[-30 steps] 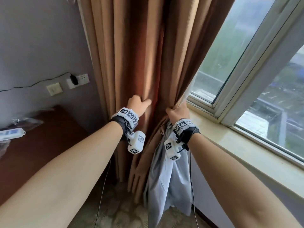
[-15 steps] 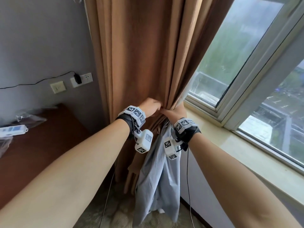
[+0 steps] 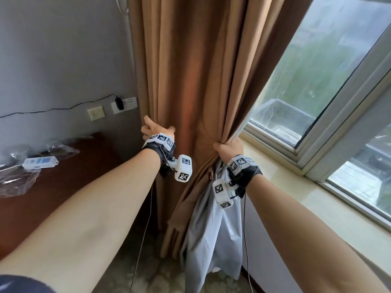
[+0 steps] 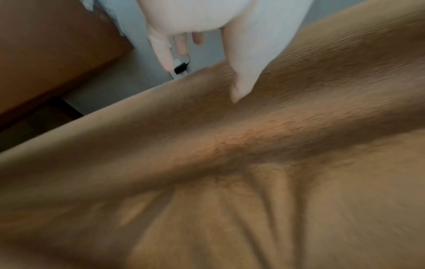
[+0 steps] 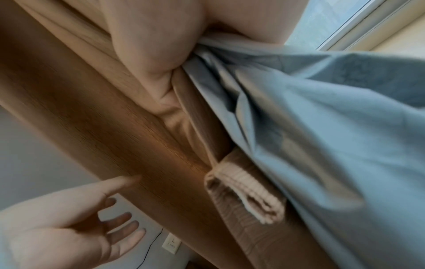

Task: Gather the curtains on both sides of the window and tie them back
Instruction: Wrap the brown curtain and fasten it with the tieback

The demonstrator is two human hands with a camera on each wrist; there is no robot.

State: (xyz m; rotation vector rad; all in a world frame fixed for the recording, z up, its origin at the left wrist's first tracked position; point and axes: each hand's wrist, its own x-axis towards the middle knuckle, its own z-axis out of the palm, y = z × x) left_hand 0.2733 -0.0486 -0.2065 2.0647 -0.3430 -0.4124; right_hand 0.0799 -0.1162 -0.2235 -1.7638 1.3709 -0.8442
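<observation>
A brown curtain (image 3: 190, 81) hangs left of the window, with a pale blue-grey lining (image 3: 211, 229) showing below. My right hand (image 3: 227, 148) grips the curtain's window-side folds in a bunch at sill height. In the right wrist view its palm (image 5: 156, 45) squeezes brown cloth and lining (image 5: 322, 118) together, and a pale ribbed band (image 5: 243, 196) hangs just under the grip. My left hand (image 3: 156, 130) is at the curtain's wall-side edge with the fingers spread. In the left wrist view its thumb (image 4: 241, 81) touches the brown cloth (image 4: 230, 145) and it holds nothing.
A dark wooden desk (image 3: 63, 176) at the left carries a white remote (image 3: 40, 162) and clear plastic bags. A wall socket (image 3: 124, 104) with a black plug and cable sits beside the curtain. The stone windowsill (image 3: 296, 187) and window frame (image 3: 338, 123) run along the right.
My left hand left the bunch beside my right hand, opened and moved left to the curtain's wall-side edge. My right hand keeps its grip on the gathered folds.
</observation>
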